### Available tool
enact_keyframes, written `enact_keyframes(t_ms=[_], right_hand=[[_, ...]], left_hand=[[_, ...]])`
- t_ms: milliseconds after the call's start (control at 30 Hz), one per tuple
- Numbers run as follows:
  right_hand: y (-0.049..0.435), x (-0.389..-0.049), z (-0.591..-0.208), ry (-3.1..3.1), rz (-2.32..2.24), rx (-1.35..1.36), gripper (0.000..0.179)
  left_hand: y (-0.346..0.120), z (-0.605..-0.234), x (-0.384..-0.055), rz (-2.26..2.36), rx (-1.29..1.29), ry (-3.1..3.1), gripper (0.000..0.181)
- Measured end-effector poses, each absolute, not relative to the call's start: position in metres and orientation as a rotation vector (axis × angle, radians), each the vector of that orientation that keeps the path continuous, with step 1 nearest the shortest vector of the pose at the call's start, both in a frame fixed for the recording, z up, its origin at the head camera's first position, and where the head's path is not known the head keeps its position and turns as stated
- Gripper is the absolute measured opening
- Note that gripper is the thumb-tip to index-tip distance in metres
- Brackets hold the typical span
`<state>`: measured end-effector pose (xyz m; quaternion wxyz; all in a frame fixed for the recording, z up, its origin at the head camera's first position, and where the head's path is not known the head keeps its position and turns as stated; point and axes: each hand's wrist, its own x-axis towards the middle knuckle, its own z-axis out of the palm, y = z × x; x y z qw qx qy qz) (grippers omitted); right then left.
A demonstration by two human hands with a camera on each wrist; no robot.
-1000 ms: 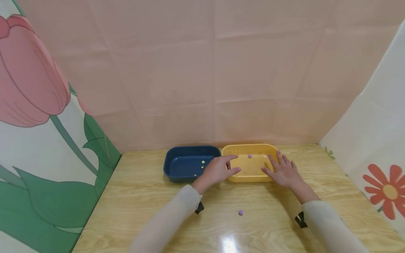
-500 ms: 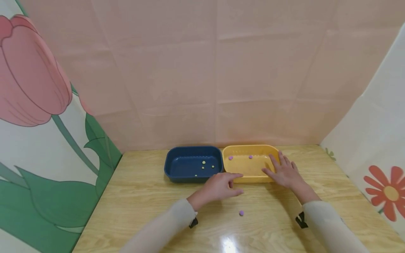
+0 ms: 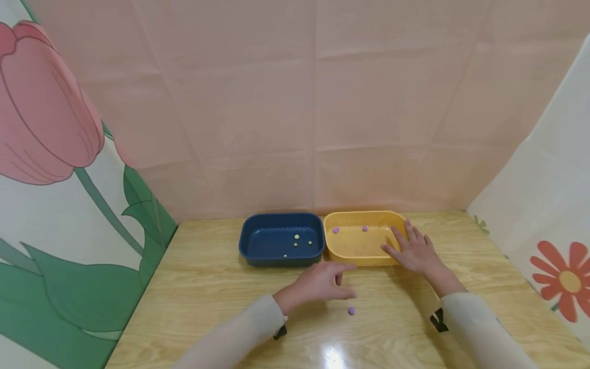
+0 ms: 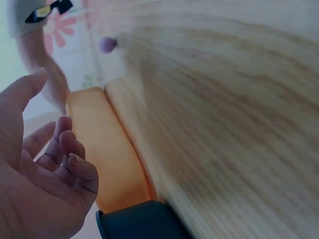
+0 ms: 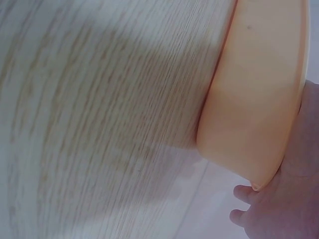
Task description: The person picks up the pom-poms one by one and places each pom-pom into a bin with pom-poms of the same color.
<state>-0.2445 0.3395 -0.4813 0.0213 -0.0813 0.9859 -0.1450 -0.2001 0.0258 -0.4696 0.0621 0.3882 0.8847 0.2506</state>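
Observation:
A small purple ball (image 3: 352, 310) lies on the wooden table. My left hand (image 3: 318, 282) is just behind and left of it in the head view, thumb and index finger apart and nothing between them. In the left wrist view its other fingers bend loosely, and the ball (image 4: 106, 45) shows beyond the hand. My right hand (image 3: 415, 251) rests over the right rim of a yellow basin (image 3: 364, 261), fingers spread, thumb and index on the inner side. Two purple balls, a left one (image 3: 336, 230) and a right one (image 3: 365, 228), lie inside that basin.
A dark blue basin (image 3: 286, 262) stands against the left side of the yellow one. Several small pale yellow-green balls (image 3: 297, 237) lie in it. A pink cloth backdrop (image 3: 258, 184) rises behind both basins; printed panels flank the table (image 3: 193, 287).
My left hand has drawn back from over the yellow basin toward the ball on the table. A second purple ball now shows in that basin. My right hand stays put.

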Motion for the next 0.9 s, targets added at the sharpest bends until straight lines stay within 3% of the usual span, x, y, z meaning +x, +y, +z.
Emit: enact_keyframes(t_ms=[900], right_hand=[[0.341,-0.244,-0.484,3.081,-0.428,-0.271,0.087]], left_hand=[[0.026,-0.493,-0.185,0.475,1.114,2.583,0.059]])
